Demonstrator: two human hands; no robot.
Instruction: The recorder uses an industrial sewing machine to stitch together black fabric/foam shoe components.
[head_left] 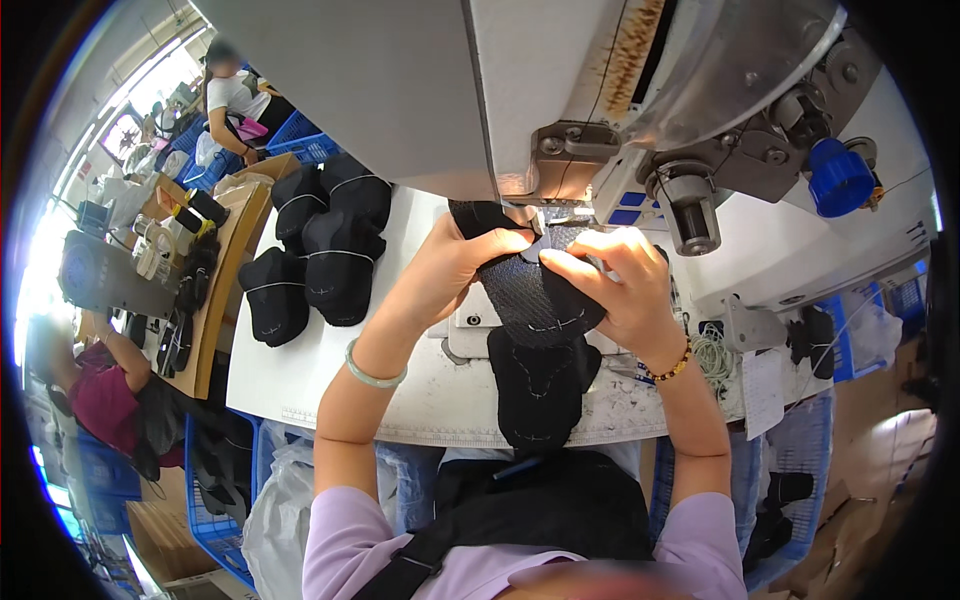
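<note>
A black mesh shoe upper [528, 298] with a light stitched mark lies at the needle area of a sewing machine [400, 90]. My left hand [447, 258] pinches its left edge, thumb on top. On the other side my right hand [628, 290] grips the upper between thumb and bent fingers. Both thumbs point inward, close to the presser foot area, whose needle I cannot make out. Another black upper [538, 395] rests just below it, reaching over the front edge of the white table [430, 385].
Several tied bundles of black uppers [340, 262] sit on the table's left. A coil of pale string [712, 360] and a paper sheet [763, 393] lie at right. Blue baskets [215, 510] flank the table. Two co-workers sit at left, one in maroon [103, 400].
</note>
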